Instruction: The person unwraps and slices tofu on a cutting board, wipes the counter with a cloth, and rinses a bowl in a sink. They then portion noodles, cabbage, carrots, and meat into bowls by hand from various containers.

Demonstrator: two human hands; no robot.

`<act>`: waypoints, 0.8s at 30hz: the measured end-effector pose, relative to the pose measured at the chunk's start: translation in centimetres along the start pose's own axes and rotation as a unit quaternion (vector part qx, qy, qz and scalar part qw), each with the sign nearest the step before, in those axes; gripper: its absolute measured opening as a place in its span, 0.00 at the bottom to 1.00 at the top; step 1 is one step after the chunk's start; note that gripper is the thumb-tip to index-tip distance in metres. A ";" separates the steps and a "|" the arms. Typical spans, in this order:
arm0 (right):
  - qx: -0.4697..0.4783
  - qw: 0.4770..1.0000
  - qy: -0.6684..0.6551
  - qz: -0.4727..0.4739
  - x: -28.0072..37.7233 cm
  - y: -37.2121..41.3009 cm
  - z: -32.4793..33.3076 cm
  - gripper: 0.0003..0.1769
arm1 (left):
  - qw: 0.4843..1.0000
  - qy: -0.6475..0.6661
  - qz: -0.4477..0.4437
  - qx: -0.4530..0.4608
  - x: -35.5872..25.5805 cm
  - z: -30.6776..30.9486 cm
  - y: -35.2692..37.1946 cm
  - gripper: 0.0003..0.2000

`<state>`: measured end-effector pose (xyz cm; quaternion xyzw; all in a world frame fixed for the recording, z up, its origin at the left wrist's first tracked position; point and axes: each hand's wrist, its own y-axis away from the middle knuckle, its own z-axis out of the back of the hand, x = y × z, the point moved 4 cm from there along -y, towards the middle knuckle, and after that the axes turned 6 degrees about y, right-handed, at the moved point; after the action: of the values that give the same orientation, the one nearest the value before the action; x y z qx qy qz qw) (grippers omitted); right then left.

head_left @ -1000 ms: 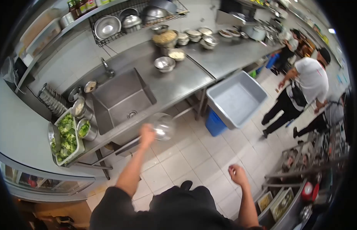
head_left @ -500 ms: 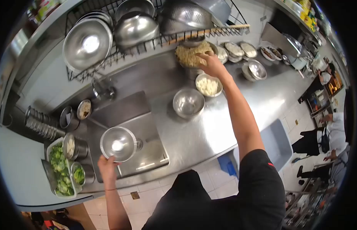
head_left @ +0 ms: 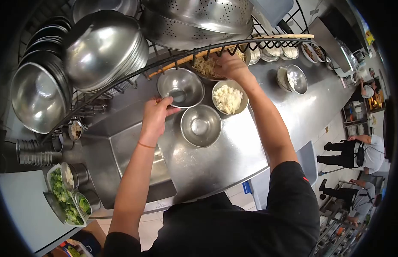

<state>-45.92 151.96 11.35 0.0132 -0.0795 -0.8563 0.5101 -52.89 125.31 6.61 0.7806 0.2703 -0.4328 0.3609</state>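
Left hand (head_left: 153, 116) grips 1 steel bowl (head_left: 180, 85) by its rim | right hand (head_left: 231, 67) at noodle-like strands (head_left: 204, 67), grasp unclear | bowl likely light, stiff, slick; strands soft, best scooped

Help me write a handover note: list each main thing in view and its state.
Held steel bowl: raised, no food visible inside
Left hand: grip closed on the held steel bowl's rim
Stringy food: uncovered, partly hidden
Right hand: at the stringy food, blurred, grip unclear
Counter steel bowl: upright, empty
White food: heaped, uncovered
Perforated colanders: stacked together
Broccoli: piled, uncovered
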 end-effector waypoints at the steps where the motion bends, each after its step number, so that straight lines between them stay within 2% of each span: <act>1: -0.075 0.996 -0.019 0.036 -0.8 0.3 0.1 0.29 | 1.000 0.001 -0.016 -0.013 -0.7 -0.6 0.2 0.08; 4: -0.114 0.987 -0.091 0.064 -2.1 0.5 1.1 0.33 | 1.000 0.006 -0.026 0.005 -2.0 -2.0 1.0 0.09; 5: -0.108 0.990 -0.081 0.034 -2.7 0.0 1.1 0.36 | 1.000 0.005 -0.023 0.003 -2.3 -2.3 1.1 0.09; 7: -0.104 0.987 -0.107 0.062 -3.5 -0.3 1.2 0.35 | 0.999 0.017 -0.026 0.032 -2.8 -3.2 0.9 0.11; 9: -0.092 0.973 -0.183 0.103 -3.6 -0.3 1.5 0.33 | 1.000 0.013 -0.018 0.020 -2.6 -3.9 0.3 0.12; 10: -0.091 0.973 -0.184 0.106 -3.7 -0.2 1.6 0.33 | 1.000 0.007 -0.013 0.013 -2.6 -4.2 0.0 0.13; 12: -0.055 0.979 -0.194 0.040 -3.2 0.8 3.0 0.34 | 1.000 0.018 -0.012 0.022 -2.6 -4.8 -0.6 0.13; 16: -0.072 0.985 -0.141 0.069 -2.3 1.3 3.9 0.36 | 1.000 0.012 -0.014 0.018 -2.8 -6.1 -1.2 0.12; 18: -0.044 0.984 -0.166 0.040 -1.6 2.3 5.2 0.39 | 1.000 0.014 -0.014 0.015 -3.0 -6.6 -1.8 0.12; 19: -0.050 0.976 -0.203 0.058 -1.8 2.2 5.0 0.41 | 1.000 0.018 -0.002 0.018 -3.0 -6.9 -2.1 0.10; 22: -0.044 0.985 -0.158 0.060 -2.4 1.0 4.1 0.41 | 1.000 0.014 0.004 0.017 -2.9 -7.7 -2.5 0.09; 23: -0.096 0.978 -0.163 0.090 -2.6 0.8 3.8 0.38 | 1.000 0.008 -0.003 0.015 -3.0 -7.7 -2.7 0.10; 24: -0.095 0.978 -0.163 0.091 -3.1 0.4 3.3 0.38 | 1.000 0.008 -0.003 0.014 -3.0 -7.6 -2.9 0.10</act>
<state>-44.41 154.87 14.47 -0.1826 -0.0810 -0.8008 0.5647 -52.83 132.73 11.00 0.7883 0.2694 -0.4310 0.3467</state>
